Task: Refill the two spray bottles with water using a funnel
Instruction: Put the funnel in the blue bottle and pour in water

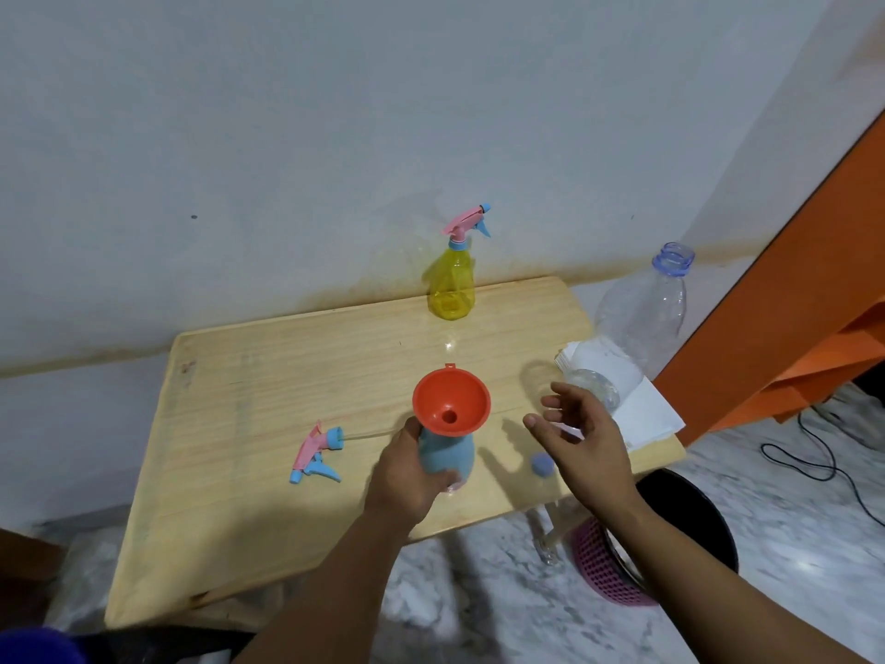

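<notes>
Just right of funnel (pixel 451 404), right hand (pixel 582 436) hovers over bare table (pixel 249 424).

Wooden table (pixel 249 376) bears yellow bottle (pixel 451 287), sprayer head (pixel 316 455), napkins (pixel 637 400).

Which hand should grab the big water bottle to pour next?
The right hand: it's free, open, and nearest the clear water bottle. The left hand is gripping the blue spray bottle under the funnel.

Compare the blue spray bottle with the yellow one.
The blue plastic spray bottle has its trigger head off and an orange funnel in its neck; the yellow translucent spray bottle is capped. The left hand grips the blue; the yellow stands untouched by the wall. Both stand upright.
</notes>
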